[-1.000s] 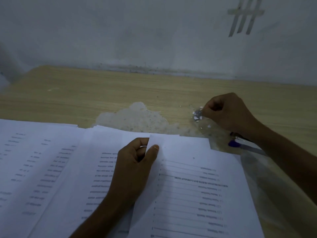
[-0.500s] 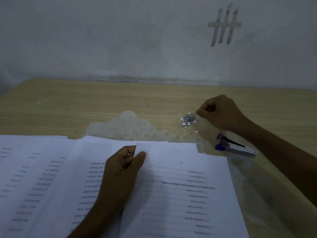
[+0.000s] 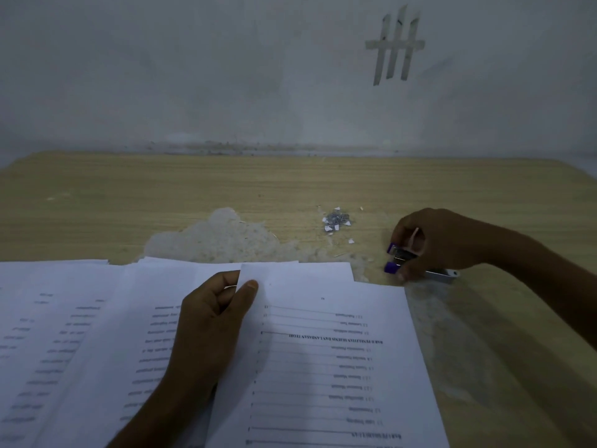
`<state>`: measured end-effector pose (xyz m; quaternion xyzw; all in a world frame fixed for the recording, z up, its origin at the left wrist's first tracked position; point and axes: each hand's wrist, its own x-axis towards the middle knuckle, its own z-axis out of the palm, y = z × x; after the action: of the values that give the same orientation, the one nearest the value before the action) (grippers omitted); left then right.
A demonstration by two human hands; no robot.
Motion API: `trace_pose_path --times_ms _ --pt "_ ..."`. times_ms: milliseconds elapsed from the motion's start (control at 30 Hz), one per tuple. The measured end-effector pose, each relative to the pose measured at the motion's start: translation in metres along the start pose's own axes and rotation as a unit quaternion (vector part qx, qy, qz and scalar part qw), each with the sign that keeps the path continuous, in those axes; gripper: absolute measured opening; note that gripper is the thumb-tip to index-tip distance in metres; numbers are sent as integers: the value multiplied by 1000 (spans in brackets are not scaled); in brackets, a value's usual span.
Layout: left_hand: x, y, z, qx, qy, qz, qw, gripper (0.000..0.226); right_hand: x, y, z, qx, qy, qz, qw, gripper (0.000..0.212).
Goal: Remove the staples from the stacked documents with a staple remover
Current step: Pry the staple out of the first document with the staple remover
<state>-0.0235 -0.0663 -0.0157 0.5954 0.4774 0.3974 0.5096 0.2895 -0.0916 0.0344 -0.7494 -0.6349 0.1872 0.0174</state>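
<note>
A stapled document (image 3: pixel 326 357) with printed lines lies on the wooden table, its text upside down to me. My left hand (image 3: pixel 214 312) pinches its top left corner between thumb and fingers. My right hand (image 3: pixel 442 242) grips a purple and silver staple remover (image 3: pixel 399 258) on the table, just right of the document's top edge. A small heap of pulled staples and paper bits (image 3: pixel 336 219) lies on the table beyond the document, left of my right hand.
More printed sheets (image 3: pixel 71 344) spread over the near left of the table. A worn pale patch (image 3: pixel 223 237) in the table's surface sits behind the papers. A grey wall (image 3: pixel 258 76) bounds the table's far edge.
My right hand left the staple heap, moved nearer and to the right, and took hold of the staple remover. My left hand kept its pinch on the document corner.
</note>
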Motion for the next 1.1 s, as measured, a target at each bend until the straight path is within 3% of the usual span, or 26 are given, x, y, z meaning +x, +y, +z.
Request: trace_pose_path --times_ms 233,433,633,767,1100 --pt "0 0 -2 -5 2 6 1000 14 1 -5 -1 -18 48 -50 997 41" --pt "1 0 -1 -17 -2 14 1000 15 2 -40 -10 64 53 -159 984 45" --pt "1 -1 -2 -10 -8 26 1000 15 5 -96 -19 52 55 -280 957 45" --pt "3 -6 -5 -10 -9 7 1000 13 13 -132 -19 -13 -16 -299 954 48" --pt "3 -4 -4 -61 -2 1 998 13 23 -157 -8 -137 -61 -293 944 52"
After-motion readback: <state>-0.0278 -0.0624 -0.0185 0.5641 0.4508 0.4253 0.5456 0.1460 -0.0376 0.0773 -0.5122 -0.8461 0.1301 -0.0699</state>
